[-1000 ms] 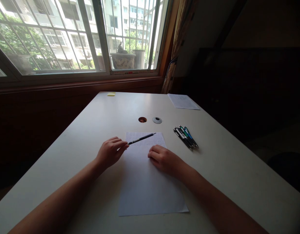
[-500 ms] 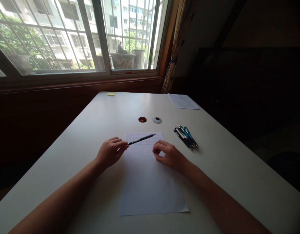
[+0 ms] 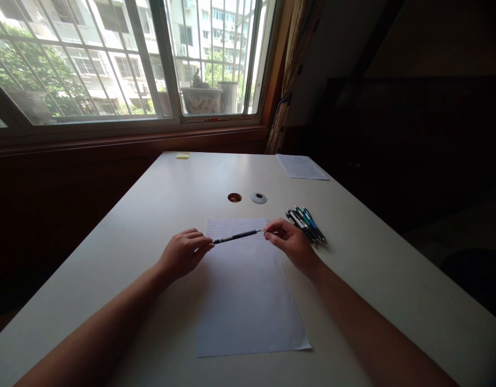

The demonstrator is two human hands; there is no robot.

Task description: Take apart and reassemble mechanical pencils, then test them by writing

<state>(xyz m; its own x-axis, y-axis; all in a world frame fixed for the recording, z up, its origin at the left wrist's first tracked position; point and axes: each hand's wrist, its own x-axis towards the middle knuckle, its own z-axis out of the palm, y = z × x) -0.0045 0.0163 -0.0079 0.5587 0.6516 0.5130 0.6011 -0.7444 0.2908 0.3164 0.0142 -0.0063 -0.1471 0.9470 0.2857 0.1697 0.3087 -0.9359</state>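
My left hand pinches the back end of a dark pen, held nearly level above a sheet of paper. The pen's thin point faces right, toward my right hand. The thumb and forefinger of that hand are closed around something tiny and pale, right by the pen's point; what it is stays too small to make out. A small gap seems to lie between the two. Lines of handwriting cover the upper part of the sheet, and its lower part is blank.
Several pens lie in a bunch just beyond my right hand. A cable hole and its round cover are farther back. Printed papers lie at the far right, a yellow sticky note at the far left of the white table.
My right hand has turned and extended its pinched fingertips to the pen's point, showing the tiny pale thing. The pen's point has dipped slightly, while my left hand keeps its grip.
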